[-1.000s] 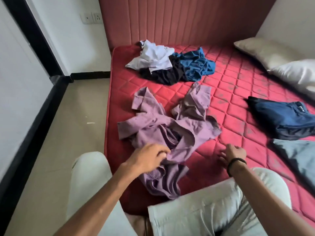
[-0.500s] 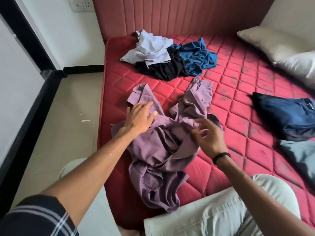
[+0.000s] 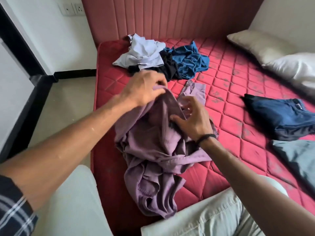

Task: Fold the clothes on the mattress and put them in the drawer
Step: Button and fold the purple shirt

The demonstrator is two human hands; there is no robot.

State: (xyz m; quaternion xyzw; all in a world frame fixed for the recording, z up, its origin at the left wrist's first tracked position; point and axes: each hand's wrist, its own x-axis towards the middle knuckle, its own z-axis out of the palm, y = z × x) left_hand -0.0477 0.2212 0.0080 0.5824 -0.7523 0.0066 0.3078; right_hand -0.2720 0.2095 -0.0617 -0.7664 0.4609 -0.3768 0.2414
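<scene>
A crumpled purple shirt (image 3: 153,160) lies at the near left of the red quilted mattress (image 3: 238,103). My left hand (image 3: 144,90) grips its far edge and lifts the cloth off the mattress. My right hand (image 3: 192,120) is just to the right, its thumb against the raised fold and its fingers spread and loosely curled; a black band sits on that wrist. Behind the shirt is a heap of unfolded clothes: a pale lilac garment (image 3: 143,51), a black one (image 3: 168,68) and a bright blue one (image 3: 189,60). No drawer is in view.
A folded navy garment (image 3: 279,116) and a grey-blue one (image 3: 298,157) lie at the right. Two pillows (image 3: 272,53) sit at the far right by the padded headboard (image 3: 170,17). My knees in pale trousers are at the mattress's near edge. Tiled floor runs along the left.
My left hand moved further away and took hold of the shirt's far edge, raising it. My right hand came up from the mattress onto the shirt's middle. The shirt is now bunched up higher.
</scene>
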